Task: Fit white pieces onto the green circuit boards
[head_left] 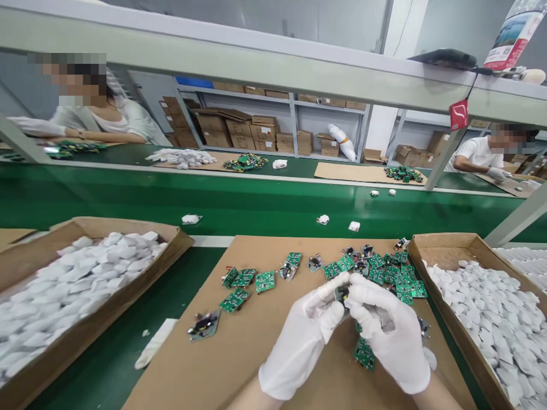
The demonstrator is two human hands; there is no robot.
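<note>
In white gloves, my left hand [303, 333] and my right hand [387, 327] meet over the brown cardboard sheet [239, 370]. Between their fingertips is a small circuit board [343, 292], mostly covered by the gloves. Both hands are closed on it. Under my right hand lies a green circuit board [364, 354], partly hidden. Beyond my hands a cluster of green circuit boards [391, 270] spreads across the sheet. Several more sit to the left, among them a green board [265, 281] and one with its components facing up [204, 326].
Cardboard trays full of white pouch-like pieces stand left [182, 242] and right [465, 353]. Behind the sheet runs a green conveyor belt [256, 210] carrying white-covered pieces [323, 219]. A metal beam [273, 62] crosses overhead. Two people sit opposite, one [128, 122] left, another [474, 154] right.
</note>
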